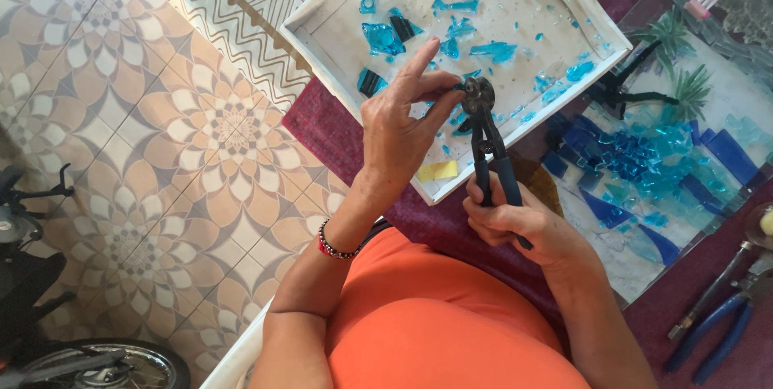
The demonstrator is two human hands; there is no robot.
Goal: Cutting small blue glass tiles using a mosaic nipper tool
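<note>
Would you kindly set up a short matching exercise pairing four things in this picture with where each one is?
Things:
1. wheeled nippers
2. yellow scrap
3. beaded bracelet
4. blue-handled pliers

Places:
A. on the left wrist
B. on the maroon cloth at far right
C. gripped in the right hand
D. in the white tray, near its front edge

Pairs: 1-C, 2-D, 3-A, 4-B

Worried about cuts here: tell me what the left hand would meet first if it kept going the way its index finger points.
The left hand points up and right over the white tray. First in line look the blue glass shards lying there, though height above them is unclear.
</note>
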